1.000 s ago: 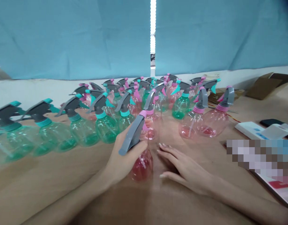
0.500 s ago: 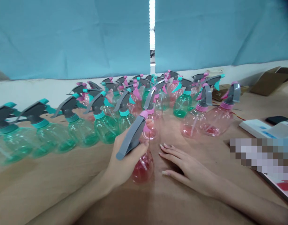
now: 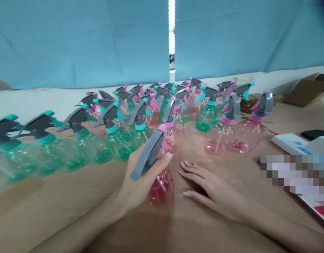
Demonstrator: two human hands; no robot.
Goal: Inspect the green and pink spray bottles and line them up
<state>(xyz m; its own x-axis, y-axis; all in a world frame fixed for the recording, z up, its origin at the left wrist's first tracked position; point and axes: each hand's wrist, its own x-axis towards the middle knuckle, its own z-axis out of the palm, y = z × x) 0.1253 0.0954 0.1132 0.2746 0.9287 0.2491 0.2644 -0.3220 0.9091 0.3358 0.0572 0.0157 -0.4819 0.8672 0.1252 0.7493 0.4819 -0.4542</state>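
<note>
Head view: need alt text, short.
Left hand grips a pink spray bottle by its neck on a brown table; right hand lies flat beside it. Rows of green and pink spray bottles stand behind, before a blue curtain.

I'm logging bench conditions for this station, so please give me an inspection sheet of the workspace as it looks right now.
Surface: brown table, bare in front of the hands.
Job's things: pink spray bottle with grey trigger head, standing on the table.
Clutter: rows of green spray bottles and pink spray bottles behind; white box, black phone and cardboard box at right.
Grippers: left hand wrapped around the pink spray bottle's neck; right hand flat on the table beside it, holding nothing.
Cables: thin red wire near the white box.
Surroundings: blue curtains with a bright gap, above a white ledge.
</note>
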